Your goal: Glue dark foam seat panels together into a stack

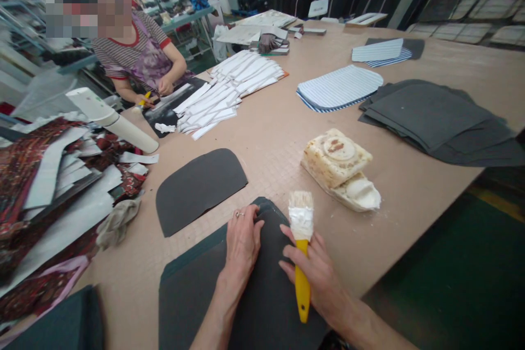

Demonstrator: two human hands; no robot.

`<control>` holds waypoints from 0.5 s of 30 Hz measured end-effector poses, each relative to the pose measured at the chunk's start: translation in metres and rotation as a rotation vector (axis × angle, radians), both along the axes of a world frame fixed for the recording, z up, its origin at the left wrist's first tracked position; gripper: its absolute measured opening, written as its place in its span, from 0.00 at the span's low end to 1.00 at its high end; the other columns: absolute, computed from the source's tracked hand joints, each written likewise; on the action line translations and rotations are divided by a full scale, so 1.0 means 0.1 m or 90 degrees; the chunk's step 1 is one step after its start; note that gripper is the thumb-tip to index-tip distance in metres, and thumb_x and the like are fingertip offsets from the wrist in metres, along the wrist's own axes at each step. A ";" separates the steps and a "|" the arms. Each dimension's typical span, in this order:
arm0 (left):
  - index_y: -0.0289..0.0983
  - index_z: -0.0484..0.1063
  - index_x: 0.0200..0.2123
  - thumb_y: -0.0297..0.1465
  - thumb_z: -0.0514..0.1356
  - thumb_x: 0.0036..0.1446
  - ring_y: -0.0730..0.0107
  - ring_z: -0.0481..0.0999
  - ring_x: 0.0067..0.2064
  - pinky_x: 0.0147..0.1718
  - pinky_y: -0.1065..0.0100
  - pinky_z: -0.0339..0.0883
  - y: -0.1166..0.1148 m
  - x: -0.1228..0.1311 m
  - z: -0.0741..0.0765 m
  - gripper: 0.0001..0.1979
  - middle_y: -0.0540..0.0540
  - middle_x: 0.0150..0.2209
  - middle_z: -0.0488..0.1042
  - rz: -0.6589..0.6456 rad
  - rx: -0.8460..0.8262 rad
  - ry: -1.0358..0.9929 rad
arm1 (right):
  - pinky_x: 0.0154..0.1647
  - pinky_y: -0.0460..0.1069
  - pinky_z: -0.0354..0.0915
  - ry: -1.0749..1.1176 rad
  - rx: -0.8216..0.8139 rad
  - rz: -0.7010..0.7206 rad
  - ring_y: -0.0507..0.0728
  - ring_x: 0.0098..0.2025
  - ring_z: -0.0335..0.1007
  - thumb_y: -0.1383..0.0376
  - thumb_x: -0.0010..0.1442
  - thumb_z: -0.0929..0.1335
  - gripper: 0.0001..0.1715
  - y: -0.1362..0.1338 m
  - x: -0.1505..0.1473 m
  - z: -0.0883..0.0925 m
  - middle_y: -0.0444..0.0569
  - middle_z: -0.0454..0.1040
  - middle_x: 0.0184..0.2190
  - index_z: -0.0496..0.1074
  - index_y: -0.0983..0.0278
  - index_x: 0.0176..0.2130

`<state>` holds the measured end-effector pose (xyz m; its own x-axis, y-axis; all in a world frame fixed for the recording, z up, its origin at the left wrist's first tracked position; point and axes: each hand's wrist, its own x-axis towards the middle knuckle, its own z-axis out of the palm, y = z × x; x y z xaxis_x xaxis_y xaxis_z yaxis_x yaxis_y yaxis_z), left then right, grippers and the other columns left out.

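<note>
A stack of dark grey panels (pixel 197 306) with rounded corners lies on the table right before me. At its far edge my left hand (pixel 243 238) has its fingers bent over the rim, the thumb on top; the fingertips are partly hidden. My right hand (pixel 314 268) holds a paintbrush (pixel 302 279) with a yellow handle, bristles upward and coated in white paste. Some of its fingers reach toward the stack's right edge. One single dark panel (pixel 200 188) lies flat beyond the stack. To the right stands a paste-crusted block-shaped container (pixel 336 158) with white paste (pixel 361 192) at its front.
Across the table a co-worker (pixel 143 54) holds another yellow brush (pixel 143 101) beside white strips (pixel 229 87). More dark panels (pixel 435 115) and striped pieces (pixel 340 85) lie at right. A white tube (pixel 112 120) and patterned scraps (pixel 61 186) fill the left. The table edge (pixel 422 232) runs along the right.
</note>
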<state>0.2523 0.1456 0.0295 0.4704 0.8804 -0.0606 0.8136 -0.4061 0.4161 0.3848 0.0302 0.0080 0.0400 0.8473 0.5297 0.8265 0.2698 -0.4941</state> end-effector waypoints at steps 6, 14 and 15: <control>0.35 0.61 0.50 0.24 0.57 0.54 0.58 0.70 0.47 0.45 0.55 0.67 -0.04 0.03 0.03 0.19 0.41 0.46 0.71 0.009 0.045 0.049 | 0.44 0.57 0.67 -0.044 -0.041 0.020 0.62 0.48 0.66 0.75 0.60 0.59 0.12 0.21 -0.22 -0.21 0.59 0.71 0.46 0.68 0.64 0.39; 0.37 0.63 0.50 0.29 0.56 0.57 0.62 0.68 0.53 0.51 0.60 0.66 -0.62 -0.31 0.06 0.16 0.45 0.52 0.70 -0.011 0.150 0.043 | 0.41 0.57 0.66 -0.120 0.008 0.085 0.63 0.44 0.67 0.68 0.64 0.58 0.12 0.09 -0.13 -0.48 0.63 0.68 0.51 0.67 0.67 0.44; 0.37 0.63 0.50 0.30 0.56 0.57 0.61 0.68 0.54 0.52 0.58 0.66 -0.73 -0.42 0.06 0.17 0.45 0.53 0.70 -0.001 0.150 0.048 | 0.41 0.57 0.66 -0.126 0.014 0.092 0.63 0.43 0.67 0.68 0.64 0.58 0.12 0.09 -0.12 -0.48 0.63 0.68 0.52 0.67 0.67 0.43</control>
<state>0.2103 0.0725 0.0353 0.4735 0.8737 0.1117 0.8382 -0.4859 0.2476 0.3726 0.0392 -0.0399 -0.1870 0.8252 0.5330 0.8583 0.4012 -0.3200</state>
